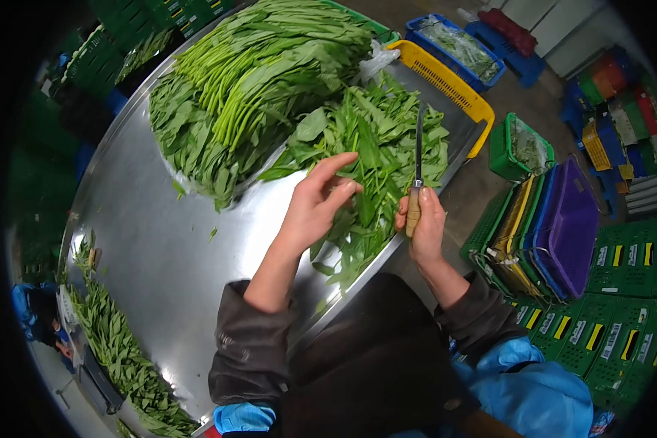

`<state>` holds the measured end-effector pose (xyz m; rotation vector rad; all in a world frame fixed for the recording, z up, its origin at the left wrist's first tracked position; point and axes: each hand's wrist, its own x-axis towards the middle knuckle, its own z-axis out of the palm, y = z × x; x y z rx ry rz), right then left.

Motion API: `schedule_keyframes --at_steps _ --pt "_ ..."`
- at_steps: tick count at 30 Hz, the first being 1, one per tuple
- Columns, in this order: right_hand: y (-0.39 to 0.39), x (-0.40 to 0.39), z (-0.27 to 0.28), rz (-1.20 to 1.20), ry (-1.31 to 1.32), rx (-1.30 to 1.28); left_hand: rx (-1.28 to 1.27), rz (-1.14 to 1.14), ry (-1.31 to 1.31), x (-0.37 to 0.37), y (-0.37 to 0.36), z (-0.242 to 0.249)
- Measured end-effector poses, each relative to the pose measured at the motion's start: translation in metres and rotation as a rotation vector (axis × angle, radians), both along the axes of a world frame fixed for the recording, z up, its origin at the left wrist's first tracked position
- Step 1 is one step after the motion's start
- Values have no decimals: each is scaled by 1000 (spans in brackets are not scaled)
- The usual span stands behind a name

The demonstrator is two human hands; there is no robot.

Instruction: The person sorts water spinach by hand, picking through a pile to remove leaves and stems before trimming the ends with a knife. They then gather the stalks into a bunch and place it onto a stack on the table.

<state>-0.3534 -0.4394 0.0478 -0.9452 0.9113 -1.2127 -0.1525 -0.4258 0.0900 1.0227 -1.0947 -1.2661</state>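
Observation:
My right hand is closed round the wooden handle of a knife, whose narrow blade points up and away from me. My left hand is beside it, thumb and index finger apart, over the near edge of loose leafy greens. Nothing shows between those fingers. The loose greens spread from under the blade down to the table's near edge. Behind and to the left rises a large heap of long-stemmed greens, with stems laid side by side. All of it lies on a shiny metal table.
A yellow crate sits at the table's right end, with a clear plastic bag near it. Blue and green crates stand on the floor beyond. Nested crates are at my right. More greens line the table's left edge, near another person.

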Motion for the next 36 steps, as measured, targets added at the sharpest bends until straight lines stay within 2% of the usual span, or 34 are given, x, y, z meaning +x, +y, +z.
schedule_keyframes --at_steps 2,6,8,9,12,14,15,16,18,19,20,21,22,23,24,25,26,28,29,31,32,35,36 --pt "-11 -7 2 -83 75 -22 -254 163 -1015 1 -20 -20" --pt "-13 -16 -11 -182 173 -92 -302 283 -883 17 -20 -43" --pt "-6 -17 -18 -9 399 -68 -180 408 -957 23 -12 -45" --pt "-2 -12 -22 48 440 -31 -127 434 -856 26 -9 -46" --pt "12 10 -44 199 480 -51 -13 479 -574 30 1 -36" --pt "25 23 -48 319 362 107 78 473 -478 33 8 -27" --pt "31 27 -53 378 384 157 51 429 -595 36 12 -25" --pt "36 31 -60 431 404 114 -158 413 -800 35 13 -23" --pt "39 40 -67 568 492 71 -116 216 -699 17 11 2" --pt "44 47 -80 541 456 -88 -98 92 -864 6 9 4" --pt "41 51 -84 641 547 -122 -73 -35 -1027 0 11 5" --pt "40 56 -83 728 674 -205 -70 -70 -1254 -2 13 -18" --pt "38 60 -77 811 802 -292 -64 -63 -1256 0 17 -20" --pt "33 62 -72 811 797 -297 -115 108 -1277 5 19 -21" --pt "32 63 -63 808 893 -501 -167 269 -1291 9 21 -22" --pt "35 61 -59 804 985 -700 -95 397 -1175 11 25 -21" --pt "37 59 -64 805 983 -695 -16 411 -1121 14 28 -18" --pt "34 57 -81 880 1050 -727 -19 554 -982 26 37 -18" --pt "24 53 -89 843 1096 -802 -18 550 -985 33 44 -21" --pt "1 47 -96 615 1065 -729 190 644 -509 48 62 -36" --pt "-17 44 -96 541 1095 -680 212 698 -271 53 72 -52" --pt "-74 34 -97 295 1197 -558 281 753 -164 48 95 -54" --pt "-93 28 -91 335 1300 -446 312 752 -151 45 103 -53"
